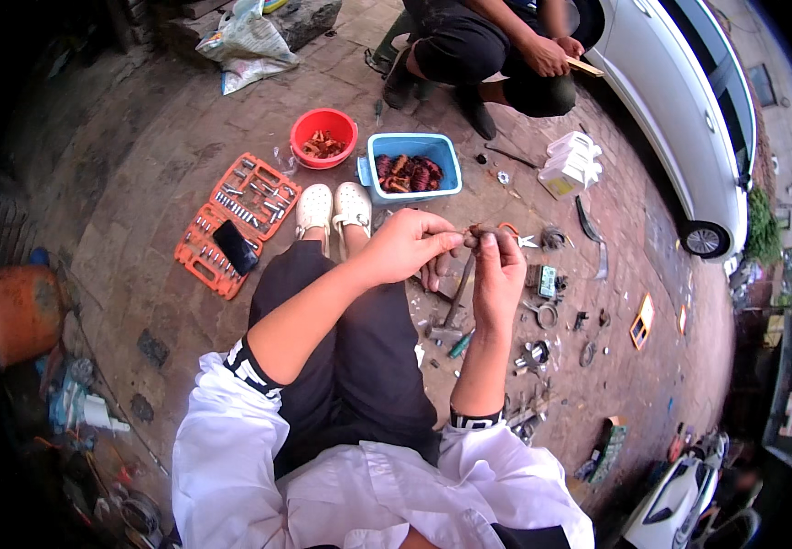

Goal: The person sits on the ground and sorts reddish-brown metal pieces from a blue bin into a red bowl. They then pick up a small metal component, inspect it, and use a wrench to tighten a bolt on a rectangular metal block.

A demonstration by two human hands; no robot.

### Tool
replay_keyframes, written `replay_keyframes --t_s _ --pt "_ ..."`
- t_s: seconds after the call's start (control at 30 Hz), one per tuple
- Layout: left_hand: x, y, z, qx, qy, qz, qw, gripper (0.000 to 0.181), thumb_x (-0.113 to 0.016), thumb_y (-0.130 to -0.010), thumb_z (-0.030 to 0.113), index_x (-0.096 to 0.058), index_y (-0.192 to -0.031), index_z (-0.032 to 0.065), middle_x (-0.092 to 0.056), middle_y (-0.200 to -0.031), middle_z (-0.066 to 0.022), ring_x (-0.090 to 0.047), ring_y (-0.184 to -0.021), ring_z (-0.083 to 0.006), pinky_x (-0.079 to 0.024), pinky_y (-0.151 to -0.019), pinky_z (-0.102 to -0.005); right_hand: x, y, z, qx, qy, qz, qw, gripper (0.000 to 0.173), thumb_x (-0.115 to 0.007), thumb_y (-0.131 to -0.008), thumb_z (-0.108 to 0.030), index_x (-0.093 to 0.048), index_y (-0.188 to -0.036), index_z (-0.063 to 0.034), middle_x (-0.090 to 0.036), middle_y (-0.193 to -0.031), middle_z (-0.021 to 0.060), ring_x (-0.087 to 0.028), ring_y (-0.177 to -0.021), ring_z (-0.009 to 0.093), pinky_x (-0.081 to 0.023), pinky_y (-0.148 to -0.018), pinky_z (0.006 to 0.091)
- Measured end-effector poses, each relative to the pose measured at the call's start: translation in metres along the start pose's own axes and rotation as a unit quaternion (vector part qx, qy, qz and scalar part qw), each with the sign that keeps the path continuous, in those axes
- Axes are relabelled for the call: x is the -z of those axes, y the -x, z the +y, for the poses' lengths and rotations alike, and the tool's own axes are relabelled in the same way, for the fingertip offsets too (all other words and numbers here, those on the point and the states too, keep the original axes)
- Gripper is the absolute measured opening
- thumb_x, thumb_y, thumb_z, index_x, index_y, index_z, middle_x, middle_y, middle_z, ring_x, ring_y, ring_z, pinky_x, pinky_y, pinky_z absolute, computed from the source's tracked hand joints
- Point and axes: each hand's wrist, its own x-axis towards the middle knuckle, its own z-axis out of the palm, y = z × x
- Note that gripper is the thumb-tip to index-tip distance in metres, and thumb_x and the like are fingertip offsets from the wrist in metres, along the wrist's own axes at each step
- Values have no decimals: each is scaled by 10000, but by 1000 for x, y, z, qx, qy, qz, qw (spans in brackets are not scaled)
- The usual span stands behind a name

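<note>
My left hand (409, 243) comes in from the left, thumb and forefinger pinched on a thin copper-coloured strand (468, 232). Opposite it, my right hand (499, 271) grips a small dark reddish-brown piece (479, 230) at the strand's other end; fingers partly hide it. Below the hands lies a hammer (462, 291), head towards me, beside brown finger-like shapes (435, 273), perhaps a work glove. Orange-handled scissors (526, 241) rest just beyond my right hand. Ahead, a blue plastic tub (414, 197) holds dark red wire coils (409, 173), and a red bucket (324, 162) contains copper-coloured scraps (324, 145).
An orange socket set case (193, 257) with a phone (234, 247) on it lies at left. Metal parts (536, 355) and a green-handled screwdriver (461, 345) lie at right. White jugs (569, 165), a white car (684, 103) and a crouching person (464, 44) are farther off.
</note>
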Motion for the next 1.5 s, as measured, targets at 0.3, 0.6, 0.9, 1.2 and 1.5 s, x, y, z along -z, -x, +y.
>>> replay_keyframes --t_s 0.3,0.6,0.9,1.2,1.5 --pt "5 3 -1 50 142 -107 983 273 -548 -949 249 -589 -856 -5 -554 -610 -26 -574 -467 -127 -460 -421 -228 7 -4 35 -67 -328 -131 933 200 -625 -898 -151 -614 -1059 -33 -579 -960 79 -568 -781 174 -481 -686 310" --pt "6 7 1 67 161 -118 978 281 -551 -946 257 -593 -855 -5 -551 -616 -29 -553 -452 -125 -439 -405 -230 -3 -5 23 -77 -359 -183 912 241 -708 -835 -228 -608 -912 -24 -527 -945 75 -563 -776 169 -508 -605 277" --pt "4 2 -3 30 100 -65 992 238 -565 -938 209 -593 -854 -11 -587 -608 -54 -594 -470 -148 -476 -423 -255 -11 -16 25 82 -152 -60 983 181 -652 -869 -100 -524 -758 -36 -494 -857 32 -451 -761 105 -408 -634 214" --pt "-3 -1 -19 -344 -597 162 707 89 -644 -805 140 -613 -855 73 -558 -567 -56 -607 -532 -219 -470 -444 -331 -34 -1 16 5 -7 159 987 180 -618 -898 -108 -531 -751 -50 -532 -732 -16 -443 -678 50 -369 -640 207" --pt "0 -4 -13 -92 -199 44 975 150 -568 -907 116 -627 -869 -17 -628 -644 -69 -629 -533 -145 -494 -469 -258 -27 10 23 149 75 197 966 59 -626 -874 -59 -579 -895 -31 -582 -915 58 -540 -813 101 -439 -726 224"
